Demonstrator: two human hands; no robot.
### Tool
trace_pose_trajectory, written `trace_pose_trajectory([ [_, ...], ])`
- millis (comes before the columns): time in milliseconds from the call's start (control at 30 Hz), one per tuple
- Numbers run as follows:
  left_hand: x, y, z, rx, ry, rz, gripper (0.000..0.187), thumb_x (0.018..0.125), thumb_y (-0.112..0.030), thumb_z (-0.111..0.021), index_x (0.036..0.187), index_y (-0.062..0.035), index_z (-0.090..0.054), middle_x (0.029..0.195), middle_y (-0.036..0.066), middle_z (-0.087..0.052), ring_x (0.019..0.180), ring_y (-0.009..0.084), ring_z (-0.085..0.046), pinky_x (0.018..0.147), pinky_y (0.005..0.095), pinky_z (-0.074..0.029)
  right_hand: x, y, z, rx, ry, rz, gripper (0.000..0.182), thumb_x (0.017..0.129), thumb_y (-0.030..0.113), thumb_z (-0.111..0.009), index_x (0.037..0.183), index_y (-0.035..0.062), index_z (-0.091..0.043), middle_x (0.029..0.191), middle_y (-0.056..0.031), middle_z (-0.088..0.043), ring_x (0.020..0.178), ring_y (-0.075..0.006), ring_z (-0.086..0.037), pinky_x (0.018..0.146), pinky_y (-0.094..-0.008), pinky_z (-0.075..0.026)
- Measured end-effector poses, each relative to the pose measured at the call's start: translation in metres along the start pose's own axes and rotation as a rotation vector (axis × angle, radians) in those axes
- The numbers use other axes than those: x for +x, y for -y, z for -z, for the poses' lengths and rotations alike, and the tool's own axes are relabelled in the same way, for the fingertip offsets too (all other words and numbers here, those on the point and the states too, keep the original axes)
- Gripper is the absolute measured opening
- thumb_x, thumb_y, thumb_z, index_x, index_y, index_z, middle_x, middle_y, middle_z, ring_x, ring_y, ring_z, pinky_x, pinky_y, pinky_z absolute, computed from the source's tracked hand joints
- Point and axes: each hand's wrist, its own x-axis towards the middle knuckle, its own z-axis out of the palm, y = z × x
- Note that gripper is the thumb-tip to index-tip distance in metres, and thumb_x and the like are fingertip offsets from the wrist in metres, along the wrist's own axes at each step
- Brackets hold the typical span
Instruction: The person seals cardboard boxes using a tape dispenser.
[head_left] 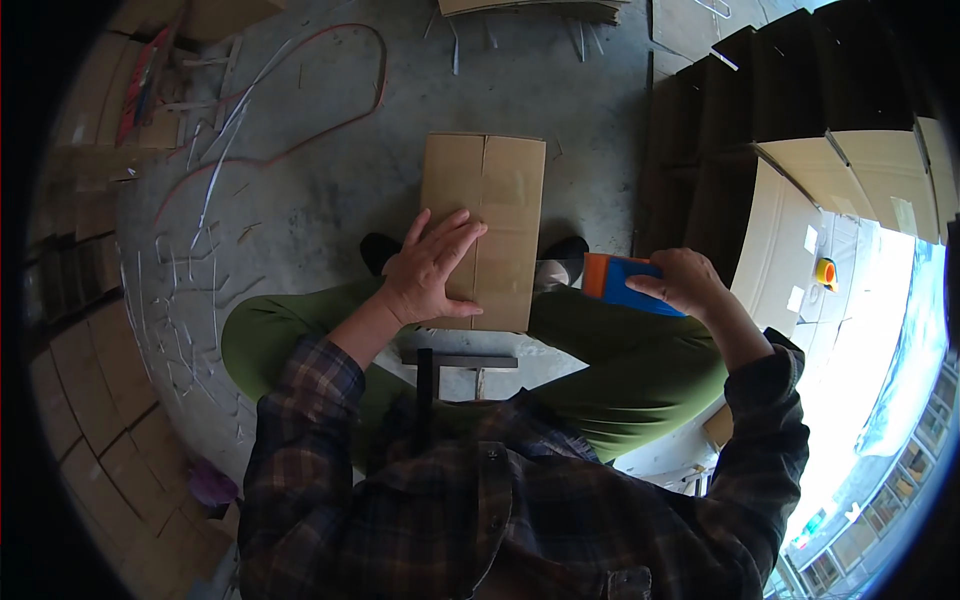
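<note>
A closed cardboard box (510,220) stands between my knees, with a seam running lengthwise down its top. My left hand (432,272) lies on the left part of that top, fingers spread and thumb pointing right. To the right of the box, my right hand (690,280) grips a blue and orange hand tool (632,284) that looks like a tape dispenser. The tool's orange end faces the box and is apart from it. It is held above my right thigh, and my palm hides part of it.
Stacked cardboard (110,450) lines the left side. Tall open cartons (790,80) stand at the right, near a yellow tape roll (826,274). A red cord (383,70) and loose white straps (215,180) lie on the concrete floor (320,190). More cardboard (540,8) is ahead.
</note>
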Motion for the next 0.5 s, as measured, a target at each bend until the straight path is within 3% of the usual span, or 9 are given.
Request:
trace_pose_trajectory([
  [333,-0.002,0.001,0.001,-0.004,-0.013,-0.028,0.111,0.053,-0.043,-0.086,0.144,-0.0123,-0.03,0.14,0.002,-0.047,0.137,0.0249,-0.036,0.115,0.0519,-0.015,0.06,0.044,-0.048,-0.104,0.058,0.065,0.058,0.082,0.064,-0.055,0.094,0.0087,-0.071,0.093,-0.0141,-0.069,0.093,-0.0309,-0.066,0.081,-0.0417,-0.051],
  [500,0.0,-0.003,0.0,0.022,-0.04,-0.019,0.112,0.052,-0.044,-0.086,0.145,-0.012,-0.031,0.14,0.004,-0.047,0.137,0.0235,-0.036,0.116,0.0513,-0.015,0.059,0.068,-0.039,-0.11,0.123,-0.045,0.059,0.082,0.063,-0.057,0.097,0.0077,-0.071,0.097,-0.0147,-0.069,0.096,-0.0318,-0.066,0.083,-0.0405,-0.051],
])
